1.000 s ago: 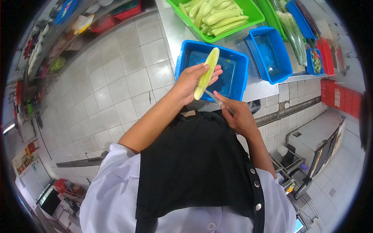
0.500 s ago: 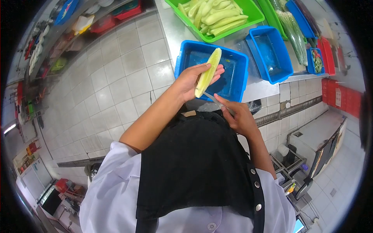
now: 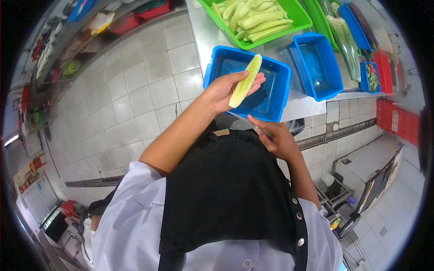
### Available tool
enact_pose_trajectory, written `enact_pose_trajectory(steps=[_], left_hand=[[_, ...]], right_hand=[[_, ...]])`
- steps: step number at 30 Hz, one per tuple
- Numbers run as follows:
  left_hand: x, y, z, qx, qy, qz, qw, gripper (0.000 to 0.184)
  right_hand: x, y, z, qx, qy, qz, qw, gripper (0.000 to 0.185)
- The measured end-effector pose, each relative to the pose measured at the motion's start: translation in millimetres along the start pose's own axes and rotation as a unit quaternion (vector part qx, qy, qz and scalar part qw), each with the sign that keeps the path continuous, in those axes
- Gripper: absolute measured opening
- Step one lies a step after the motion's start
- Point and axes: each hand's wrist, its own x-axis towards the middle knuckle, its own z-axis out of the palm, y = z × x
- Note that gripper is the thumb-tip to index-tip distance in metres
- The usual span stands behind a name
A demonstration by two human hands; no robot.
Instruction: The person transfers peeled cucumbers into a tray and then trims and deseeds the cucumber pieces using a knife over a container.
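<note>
My left hand (image 3: 222, 91) holds a pale green, long halved vegetable (image 3: 246, 81), its cut face up, with the thumb across it and the other fingers beneath. Both are over the near left part of a blue bin (image 3: 285, 92) with a wet-looking bottom. To the right and nearer my body, my right hand (image 3: 279, 137) is closed round the handle of a knife (image 3: 240, 118). The blade points left, just below the vegetable's near end and apart from it. Beyond the blue bin, a green basket (image 3: 246, 45) holds several peeled pale green vegetables (image 3: 264, 20).
A second blue bin (image 3: 339, 92) stands on the metal table (image 3: 307, 107) at the right. Beyond it are wrapped vegetables (image 3: 346, 45), a small blue container (image 3: 378, 89) and a red tray (image 3: 385, 72). Shelves with dishes line the upper left. Part of another person (image 3: 88, 235) shows at lower left.
The knife has dropped slightly away from the vegetable's near end. My left hand and the vegetable have shifted a little to the right. Part of another person has appeared at the lower left.
</note>
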Motion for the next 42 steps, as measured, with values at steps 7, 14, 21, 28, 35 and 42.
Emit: enact_pose_trajectory(steps=[7,14,21,28,35,42], left_hand=[[7,14,-7,0.129,0.052,0.036,0.990,0.056],[34,-6,-47,0.538,0.186,0.200,0.798,0.040],[7,-16,-8,0.473,0.246,0.095,0.841,0.040],[-10,-22,17,0.214,0.193,0.112,0.951,0.050],[-2,-59,45,0.172,0.148,0.275,0.934,0.046],[1,-84,28,0.382,0.252,0.297,0.838,0.031]], right_hand=[[-5,27,-25,0.055,0.008,-0.016,0.998,0.049],[-4,54,-61,0.098,-0.016,0.077,0.992,0.043],[3,85,-82,0.049,0.059,0.006,0.997,0.036],[37,84,-83,0.130,0.057,0.041,0.989,0.035],[84,69,-41,0.281,-0.071,0.074,0.954,0.035],[97,94,-31,0.272,-0.081,-0.017,0.959,0.040]])
